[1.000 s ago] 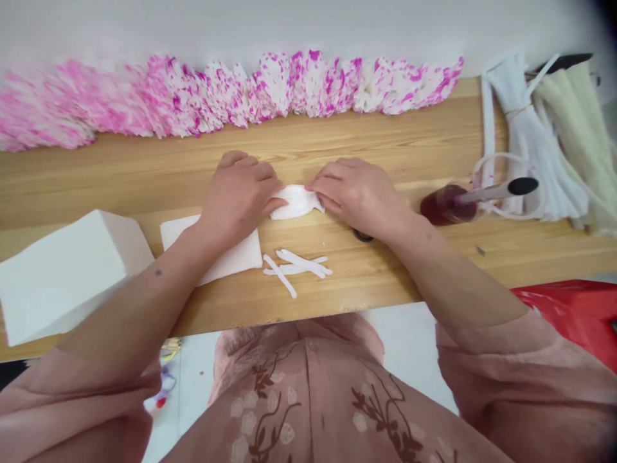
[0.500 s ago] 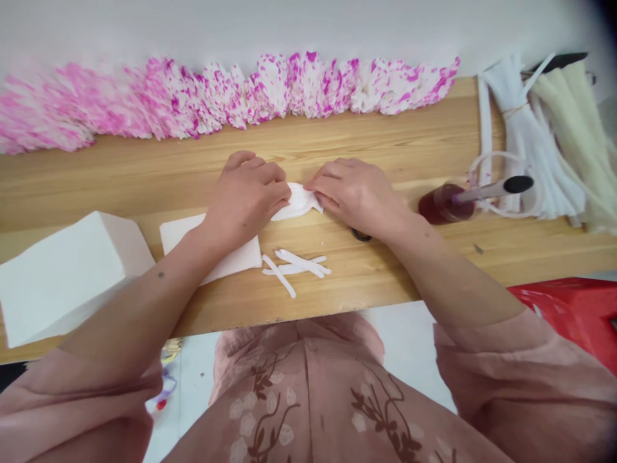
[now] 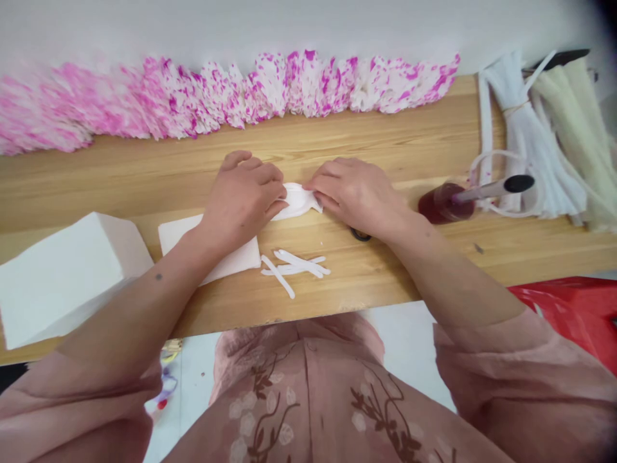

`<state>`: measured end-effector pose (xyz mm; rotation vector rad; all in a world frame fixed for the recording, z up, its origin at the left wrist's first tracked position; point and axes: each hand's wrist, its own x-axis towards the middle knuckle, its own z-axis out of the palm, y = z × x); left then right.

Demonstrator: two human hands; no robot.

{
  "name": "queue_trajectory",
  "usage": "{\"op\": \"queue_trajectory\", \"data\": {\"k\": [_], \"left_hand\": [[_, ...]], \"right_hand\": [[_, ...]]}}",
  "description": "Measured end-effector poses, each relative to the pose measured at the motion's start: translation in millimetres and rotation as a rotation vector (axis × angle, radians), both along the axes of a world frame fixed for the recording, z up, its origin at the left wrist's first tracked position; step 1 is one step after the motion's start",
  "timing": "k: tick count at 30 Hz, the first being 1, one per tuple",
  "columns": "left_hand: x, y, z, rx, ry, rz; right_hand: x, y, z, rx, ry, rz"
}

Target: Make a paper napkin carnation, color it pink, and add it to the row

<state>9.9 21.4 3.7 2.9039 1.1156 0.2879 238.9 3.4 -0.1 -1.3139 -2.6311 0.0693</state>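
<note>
A folded piece of white tissue paper [image 3: 296, 199] lies between my two hands, just above the wooden table. My left hand [image 3: 248, 193] grips its left end, fingers curled over it. At the other end, my right hand [image 3: 349, 193] pinches the paper's corner between thumb and fingers. Below my left wrist sits a flat stack of white tissue [image 3: 236, 260], partly covered by the forearm. Several short white fuzzy strips [image 3: 294, 267] lie crossed in front of the hands. Under my right hand shows part of a black ring-shaped handle [image 3: 360, 235]; the rest is hidden.
A row of pink-and-white ruffled paper flowers [image 3: 216, 96] lines the table's back edge. To the right stand a bottle of dark red liquid [image 3: 446, 204] with a nozzle, and bundled white strips [image 3: 523, 141]. A large white tissue block [image 3: 62, 276] is at left.
My left hand has shifted very slightly to the left, showing a bit more of the paper. My right hand stays in place.
</note>
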Motion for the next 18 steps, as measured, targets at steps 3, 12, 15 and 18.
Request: {"op": "queue_trajectory", "data": {"k": [3,12,15,18], "left_hand": [[-0.1,-1.0,1.1,0.033,0.025,0.016],[-1.7,1.5,-3.8,0.033,0.003,0.021],[1.8,0.3,-0.7,0.021,0.045,0.040],[5.9,0.0,0.7,0.009,0.069,0.061]], "right_hand": [[0.5,0.4,-0.4,0.019,-0.008,0.009],[-1.1,0.1,3.1,0.015,-0.048,0.018],[-1.2,0.5,2.6,0.002,-0.022,0.022],[3.6,3.1,-0.2,-0.034,0.068,0.036]]}}
